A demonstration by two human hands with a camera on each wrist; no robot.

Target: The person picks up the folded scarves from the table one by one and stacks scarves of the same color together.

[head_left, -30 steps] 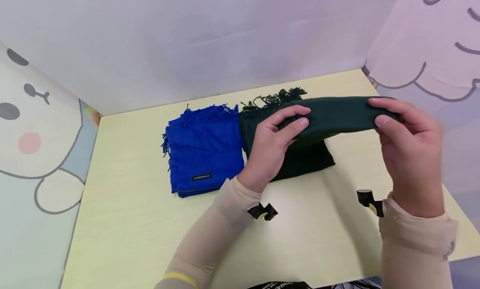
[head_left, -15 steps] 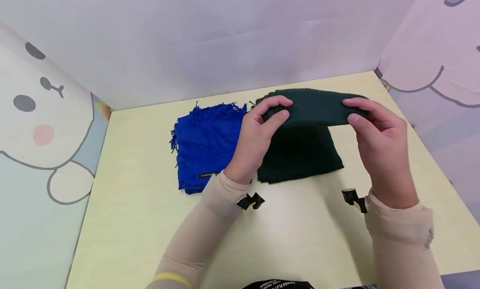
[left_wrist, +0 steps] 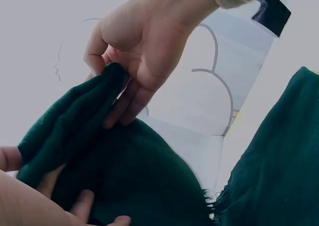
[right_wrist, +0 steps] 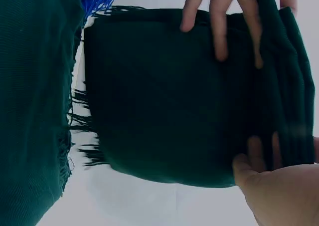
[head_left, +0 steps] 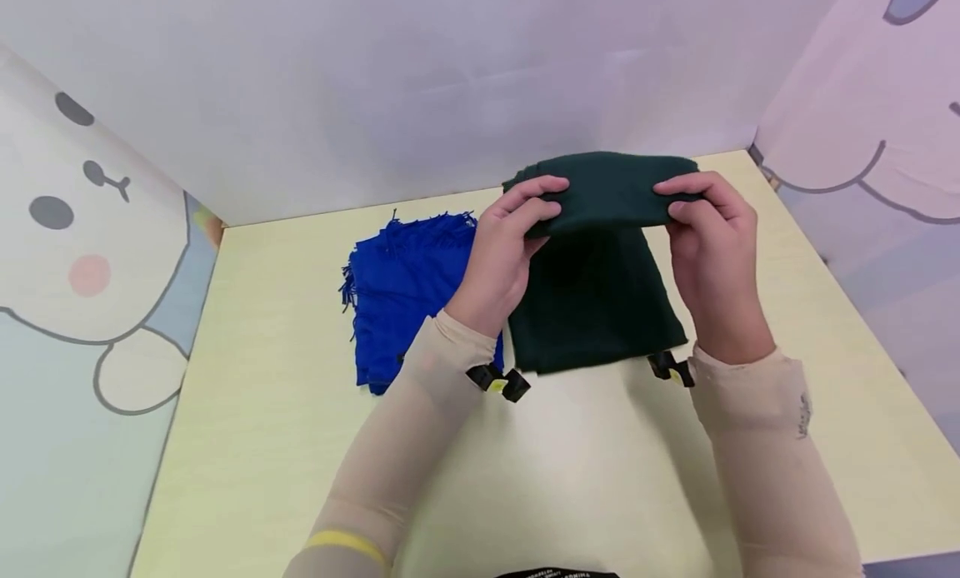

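Note:
My left hand (head_left: pixel 502 241) and right hand (head_left: pixel 716 245) pinch the two ends of a folded edge of a dark green scarf (head_left: pixel 622 186), thumbs below and fingers above. The lifted part stands above the table, and a flat green part (head_left: pixel 600 303) lies beneath it. In the right wrist view the raised panel (right_wrist: pixel 159 96) hangs from stacked folds, with fringe along its far edge. The left wrist view shows my right hand (left_wrist: pixel 144 41) bent over the layered fold. Left of the green cloth lies a folded blue fringed scarf (head_left: pixel 408 270), partly hidden by my left hand and forearm.
The pale wooden table (head_left: pixel 262 411) runs up to a plain light wall (head_left: pixel 337 87) at the back. Side walls with cartoon prints (head_left: pixel 90 220) enclose it left and right. A black printed item (head_left: pixel 558 573) shows at the bottom edge.
Both hands have moved left and away from me with the held fold, and the right hand has come closer to the left. The green fringe at the back has become covered.

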